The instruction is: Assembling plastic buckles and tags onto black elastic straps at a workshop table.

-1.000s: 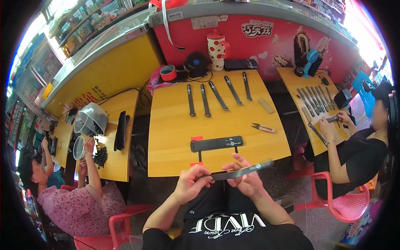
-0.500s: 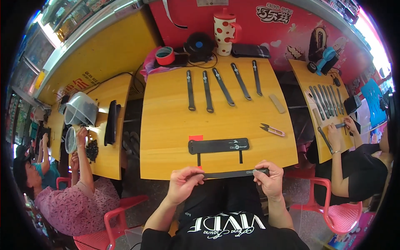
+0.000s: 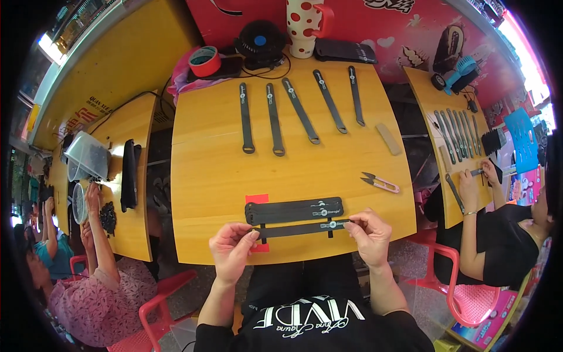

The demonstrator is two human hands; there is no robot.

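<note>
Stretched between my two hands is a long black strap [image 3: 296, 229] with white print near its right end. My left hand [image 3: 230, 249] pinches its left end, and my right hand [image 3: 369, 239] pinches the right end. It hangs over or lies on two short dark strips running toward me. Just beyond it, several similar black straps [image 3: 287, 211] lie side by side, with red tape [image 3: 256, 198] showing under their left end. Farther up the table, a spread-out row of black straps [image 3: 300, 111] with holed ends lies apart.
Thread snips [image 3: 380, 182] and a beige flat bar [image 3: 387, 139] lie on the right of my table [image 3: 205, 176]. At the back stand a red tape roll [image 3: 204, 61], black fan [image 3: 260, 44], dotted tumbler [image 3: 301, 29] and dark pouch [image 3: 345, 51]. Co-workers sit at tables on both sides.
Both hands have carried the strap away from me, from the table's near edge to just below the laid straps. The view has shifted too.
</note>
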